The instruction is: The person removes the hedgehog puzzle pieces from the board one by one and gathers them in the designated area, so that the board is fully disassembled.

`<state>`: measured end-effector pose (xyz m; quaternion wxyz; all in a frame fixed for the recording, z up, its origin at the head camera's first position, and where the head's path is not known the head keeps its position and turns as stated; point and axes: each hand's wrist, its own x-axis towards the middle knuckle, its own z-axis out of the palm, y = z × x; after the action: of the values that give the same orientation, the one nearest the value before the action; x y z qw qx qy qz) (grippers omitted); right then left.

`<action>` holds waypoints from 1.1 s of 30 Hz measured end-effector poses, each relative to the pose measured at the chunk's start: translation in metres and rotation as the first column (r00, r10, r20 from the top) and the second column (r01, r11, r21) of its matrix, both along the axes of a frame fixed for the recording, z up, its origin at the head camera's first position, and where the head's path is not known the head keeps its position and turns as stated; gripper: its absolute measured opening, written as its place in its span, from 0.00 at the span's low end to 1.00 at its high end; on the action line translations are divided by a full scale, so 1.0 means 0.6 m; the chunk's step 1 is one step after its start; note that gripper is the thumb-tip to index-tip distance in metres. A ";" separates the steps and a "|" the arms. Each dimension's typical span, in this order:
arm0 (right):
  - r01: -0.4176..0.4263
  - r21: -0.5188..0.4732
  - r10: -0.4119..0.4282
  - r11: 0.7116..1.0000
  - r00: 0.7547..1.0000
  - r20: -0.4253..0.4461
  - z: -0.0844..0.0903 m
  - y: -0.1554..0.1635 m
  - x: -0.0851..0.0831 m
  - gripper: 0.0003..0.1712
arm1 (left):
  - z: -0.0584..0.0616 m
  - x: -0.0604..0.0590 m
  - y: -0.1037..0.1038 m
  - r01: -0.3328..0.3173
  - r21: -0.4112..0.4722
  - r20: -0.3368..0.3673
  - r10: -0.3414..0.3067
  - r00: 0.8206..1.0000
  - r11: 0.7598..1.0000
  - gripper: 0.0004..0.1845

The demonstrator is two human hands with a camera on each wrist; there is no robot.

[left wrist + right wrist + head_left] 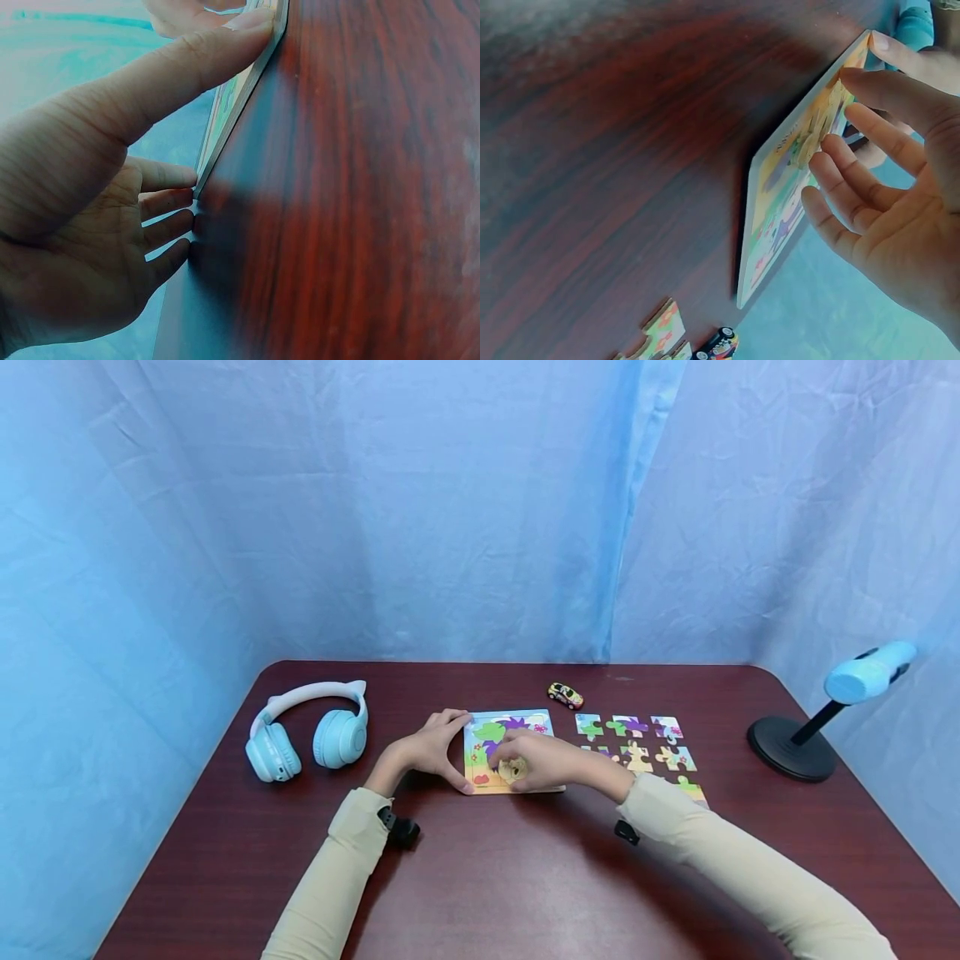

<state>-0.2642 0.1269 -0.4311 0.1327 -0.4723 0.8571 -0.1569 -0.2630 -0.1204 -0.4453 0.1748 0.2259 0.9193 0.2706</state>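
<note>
studio booth | blue drape backdrop (480, 510) | wooden table (525, 877)
</note>
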 end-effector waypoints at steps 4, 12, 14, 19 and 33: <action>-0.022 0.005 0.022 1.000 1.000 0.009 0.004 -0.004 -0.001 0.20 | 0.000 0.001 0.000 -0.001 -0.002 -0.003 0.001 1.000 1.000 0.66; -0.020 0.028 0.019 0.999 0.999 0.051 0.012 -0.010 0.002 0.21 | -0.001 0.003 0.000 0.003 -0.008 -0.009 -0.003 1.000 1.000 0.65; -0.019 0.033 0.017 0.999 0.998 0.053 0.013 -0.010 0.002 0.22 | -0.002 0.004 0.000 0.004 -0.009 -0.011 -0.004 1.000 1.000 0.65; -0.020 0.039 0.019 0.999 0.999 0.043 0.013 -0.012 0.000 0.22 | -0.002 0.003 0.000 0.004 -0.009 -0.010 -0.004 1.000 1.000 0.65; -0.011 0.054 0.007 0.999 0.997 0.072 0.013 -0.016 -0.006 0.23 | -0.005 -0.003 -0.001 0.007 -0.003 -0.015 -0.007 1.000 1.000 0.66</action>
<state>-0.2675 0.1170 -0.4234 0.1766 -0.4663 0.8537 -0.1500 -0.2646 -0.1209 -0.4483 0.1693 0.2309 0.9202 0.2671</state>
